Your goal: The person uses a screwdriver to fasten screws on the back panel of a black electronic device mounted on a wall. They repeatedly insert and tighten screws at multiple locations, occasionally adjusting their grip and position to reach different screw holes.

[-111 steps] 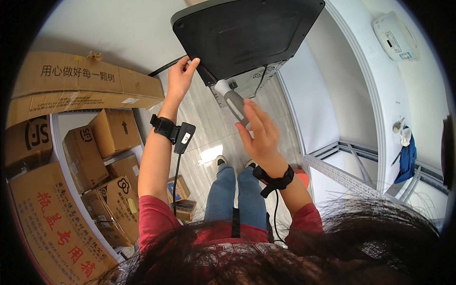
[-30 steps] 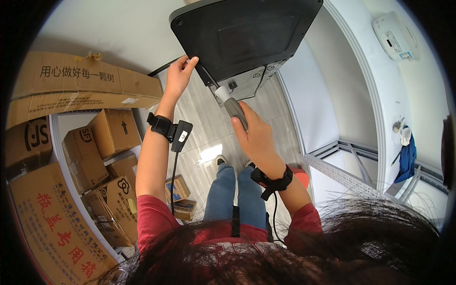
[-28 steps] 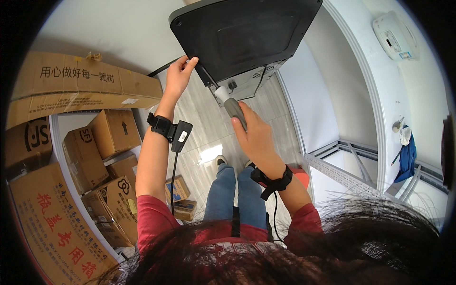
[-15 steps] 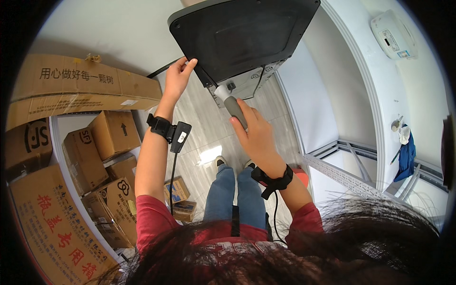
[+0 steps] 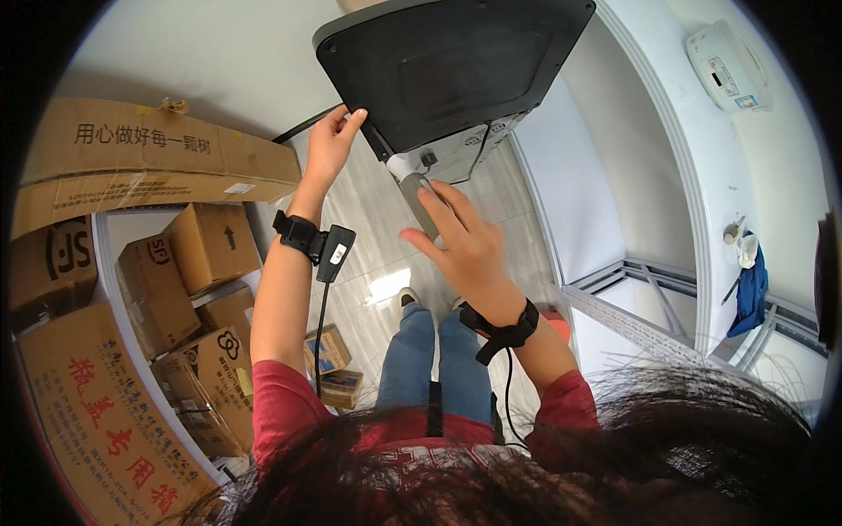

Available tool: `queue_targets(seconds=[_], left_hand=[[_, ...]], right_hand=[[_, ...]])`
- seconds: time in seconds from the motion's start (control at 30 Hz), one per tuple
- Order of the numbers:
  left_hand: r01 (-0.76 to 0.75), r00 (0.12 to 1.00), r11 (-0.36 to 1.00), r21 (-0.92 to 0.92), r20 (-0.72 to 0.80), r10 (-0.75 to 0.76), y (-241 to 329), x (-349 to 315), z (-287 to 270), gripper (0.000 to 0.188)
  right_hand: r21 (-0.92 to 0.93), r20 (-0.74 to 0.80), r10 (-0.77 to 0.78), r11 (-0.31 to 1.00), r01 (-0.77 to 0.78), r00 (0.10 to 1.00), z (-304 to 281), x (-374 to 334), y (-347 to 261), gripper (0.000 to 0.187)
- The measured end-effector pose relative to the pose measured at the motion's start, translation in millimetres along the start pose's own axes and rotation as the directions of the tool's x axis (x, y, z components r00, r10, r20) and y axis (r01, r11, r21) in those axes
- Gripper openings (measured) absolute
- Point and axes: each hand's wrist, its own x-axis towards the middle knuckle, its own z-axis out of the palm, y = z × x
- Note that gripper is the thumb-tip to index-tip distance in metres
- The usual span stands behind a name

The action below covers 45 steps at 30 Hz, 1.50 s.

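My left hand (image 5: 330,145) pinches the left corner of a black panel (image 5: 465,70), a large flat plate with rounded corners and screw holes. Under the panel stands a pale grey machine body (image 5: 478,138) with a black plug and round vents. In my right hand (image 5: 469,254) is a screwdriver (image 5: 412,193) with a thick grey handle and whitish collar, its front end up against the underside of the panel's left corner. My index finger lies over the handle while the thumb sticks out to its left. The screwdriver's tip is hidden.
Cardboard boxes (image 5: 210,250) are stacked at the left, a long carton (image 5: 167,149) above them. White shelving with a metal frame (image 5: 631,272) stands at right. A black cable (image 5: 481,153) hangs from the machine. Small boxes (image 5: 338,368) sit on the floor near my legs.
My right hand has loosened and shifted its grip, with the thumb lifted away from the handle. The screwdriver has tilted slightly left. My left hand stays at the panel's corner.
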Motion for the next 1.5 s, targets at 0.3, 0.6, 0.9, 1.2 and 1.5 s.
queue_targets(seconds=[0.3,0.6,0.9,1.2,1.5], left_hand=[[0.038,0.999,0.999,-0.018,0.008,-0.038,-1.0,5.0,-1.3,0.041],[0.057,0.989,0.998,-0.023,0.135,-0.054,5.8,6.5,-10.3,0.04],[0.017,0.996,0.998,-0.067,0.084,-0.011,-30.2,-7.3,2.6,0.048],[-0.009,1.0,0.987,0.158,0.001,0.009,-25.5,-1.1,10.7,0.05],[0.023,1.0,0.992,0.127,0.005,-0.024,-24.6,-3.0,10.6,0.052]], right_hand=[[-0.063,-0.053,-0.15,0.987,0.147,0.987,-2.7,21.3,-13.2,0.031],[0.04,0.008,-0.16,0.986,0.16,0.987,1.1,13.6,-5.2,0.048],[-0.043,-0.051,-0.075,0.996,0.072,0.996,-1.1,19.5,-13.5,0.056],[-0.144,0.024,0.146,0.98,-0.141,0.989,-11.1,26.0,-24.1,0.055],[-0.167,-0.105,-0.177,0.973,0.158,0.979,-7.4,23.8,-13.7,0.031]])
